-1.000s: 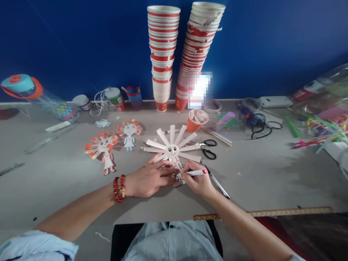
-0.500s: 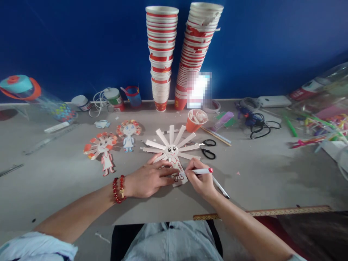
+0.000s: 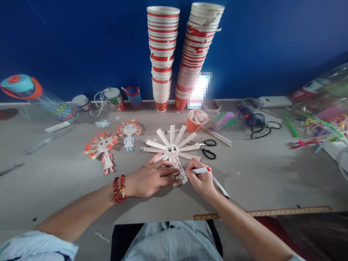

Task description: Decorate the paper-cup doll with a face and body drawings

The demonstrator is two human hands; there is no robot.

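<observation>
A white paper doll (image 3: 172,150) lies in front of me, with long paper strips fanning out round its drawn face. My left hand (image 3: 148,179) rests flat over its lower left side, fingers stretched out and pressing the paper down. In my right hand (image 3: 200,184) a white marker with a red end (image 3: 203,170) is pinched, its tip side at the doll's drawn legs and partly hidden by the fingers. Beside my right hand lies another white pen with a black tip (image 3: 221,187). Black-handled scissors (image 3: 208,154) sit by the doll's right strips.
Left of the doll lie two coloured paper figures (image 3: 108,161), (image 3: 129,141). Two tall stacks of paper cups (image 3: 162,87), (image 3: 193,54) stand at the back wall. A red cup of paper scraps (image 3: 193,125) is nearer. Cables (image 3: 258,127) and coloured sticks (image 3: 326,130) lie right.
The marker in my right hand has shifted slightly, its red end a little left and lower. My left hand stays flat on the paper doll.
</observation>
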